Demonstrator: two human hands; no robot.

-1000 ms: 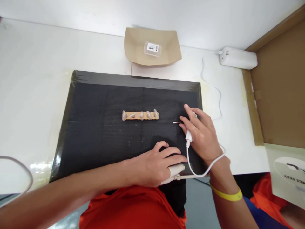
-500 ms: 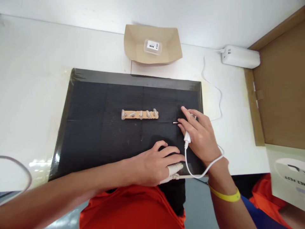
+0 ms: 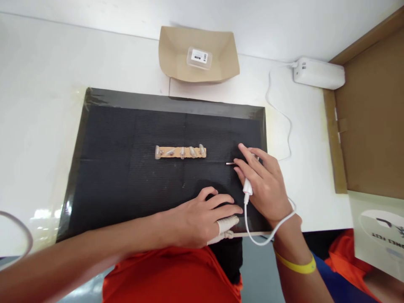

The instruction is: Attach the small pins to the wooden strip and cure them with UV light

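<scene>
A short tan strip [image 3: 176,152] with several translucent, shiny lumps along it lies on the black ribbed mat [image 3: 107,168]. My right hand [image 3: 263,181] is closed around a white corded tool [image 3: 248,187], mostly hidden by the fingers. A slim metal tip [image 3: 230,163] pokes out to the left, just above the mat and apart from the strip. The white cable leaves the tool below and loops by my wrist. My left hand [image 3: 202,219] rests at the mat's near edge, fingers spread, with nothing seen in it; white wrapping covers some fingers.
An open cardboard tray [image 3: 170,59] stands behind the mat with a labelled clear plastic box [image 3: 200,59] in it. A white power bank-like block [image 3: 318,73] with a cable sits at the back right. Cardboard [image 3: 375,113] rises along the right side. Another cable [image 3: 19,219] curves at far left.
The view has shifted slightly, so the mat, strip and tray sit a little further left. Both hands keep nearly the same pose and hold.
</scene>
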